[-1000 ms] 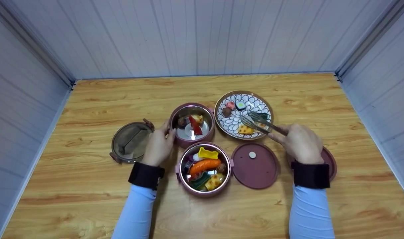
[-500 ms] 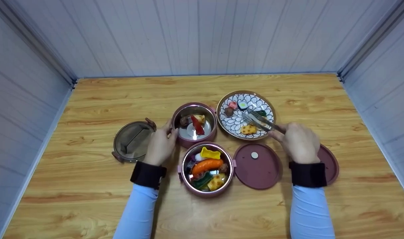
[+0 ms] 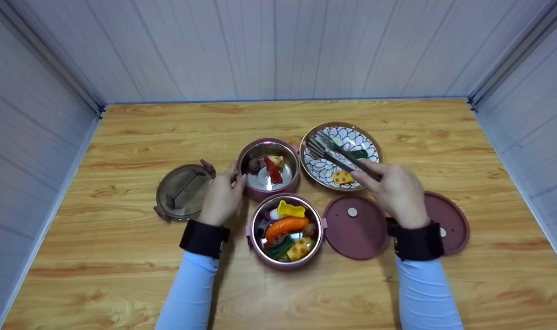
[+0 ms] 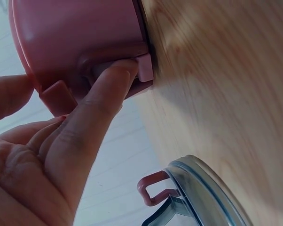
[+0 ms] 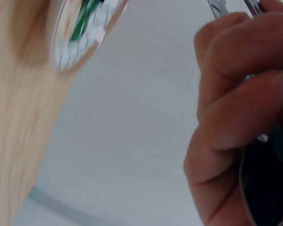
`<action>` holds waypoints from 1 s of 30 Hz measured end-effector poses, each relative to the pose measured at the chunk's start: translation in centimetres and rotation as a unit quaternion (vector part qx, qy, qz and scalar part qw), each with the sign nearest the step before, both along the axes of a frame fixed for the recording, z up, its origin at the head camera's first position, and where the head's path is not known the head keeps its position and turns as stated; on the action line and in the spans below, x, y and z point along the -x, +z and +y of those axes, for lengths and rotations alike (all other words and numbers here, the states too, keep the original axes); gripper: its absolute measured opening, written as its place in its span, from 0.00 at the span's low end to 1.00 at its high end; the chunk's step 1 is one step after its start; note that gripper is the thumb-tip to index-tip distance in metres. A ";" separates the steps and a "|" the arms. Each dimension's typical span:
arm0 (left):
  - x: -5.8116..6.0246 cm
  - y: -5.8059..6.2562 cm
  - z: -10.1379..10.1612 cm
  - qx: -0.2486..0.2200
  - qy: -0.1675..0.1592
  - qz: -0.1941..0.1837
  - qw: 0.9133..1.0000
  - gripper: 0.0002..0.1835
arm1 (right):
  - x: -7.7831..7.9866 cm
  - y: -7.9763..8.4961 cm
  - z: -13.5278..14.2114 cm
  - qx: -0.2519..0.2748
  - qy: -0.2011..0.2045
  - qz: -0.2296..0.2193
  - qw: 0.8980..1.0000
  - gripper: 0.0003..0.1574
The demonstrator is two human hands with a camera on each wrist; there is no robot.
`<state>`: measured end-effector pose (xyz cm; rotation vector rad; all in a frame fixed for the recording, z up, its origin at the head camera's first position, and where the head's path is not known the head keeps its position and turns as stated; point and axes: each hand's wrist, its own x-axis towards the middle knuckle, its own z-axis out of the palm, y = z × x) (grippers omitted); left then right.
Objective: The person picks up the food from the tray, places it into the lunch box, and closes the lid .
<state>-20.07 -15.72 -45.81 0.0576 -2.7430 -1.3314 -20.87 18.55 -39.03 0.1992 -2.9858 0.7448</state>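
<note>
Right hand [image 3: 399,191] is gripping long metal tongs [image 3: 352,158], slanting forward-left over a round petal-patterned plate [image 3: 321,171]; left hand [image 3: 221,198] is holding the round pink pot [image 3: 261,195] beside it.

Middle's pretty jammed: far pot [image 3: 260,195] is boxed in by the near pot [image 3: 285,265], the plate [image 3: 316,170] on its right and the left hand [image 3: 220,198]. There's room to pass along the far-left table [image 3: 182,133], though.

The left grip [image 4: 61,153] holds what seems a pink pot [image 4: 78,33].
</note>
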 end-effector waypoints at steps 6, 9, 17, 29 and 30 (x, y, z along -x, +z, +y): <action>0.1 0.0 0.1 -0.005 0.004 -0.013 1.000 0.29 | 0.6 -1.2 -3.9 0.025 0.058 0.004 0.998 0.30; 0.0 -0.1 0.1 0.002 -0.001 -0.008 1.000 0.29 | 0.9 -1.6 -5.3 0.010 0.066 0.007 0.998 0.29; 0.1 0.3 0.2 0.006 -0.001 0.012 1.000 0.29 | 1.2 -1.5 -6.9 -0.009 0.093 -0.022 0.995 0.27; -0.1 0.1 0.5 0.001 -0.008 -0.007 1.000 0.30 | 0.1 -1.7 -7.5 -0.063 0.104 0.003 0.993 0.28; -0.1 0.2 0.5 0.002 -0.008 -0.009 1.000 0.30 | 0.0 -1.6 -7.5 -0.070 0.103 0.012 0.992 0.28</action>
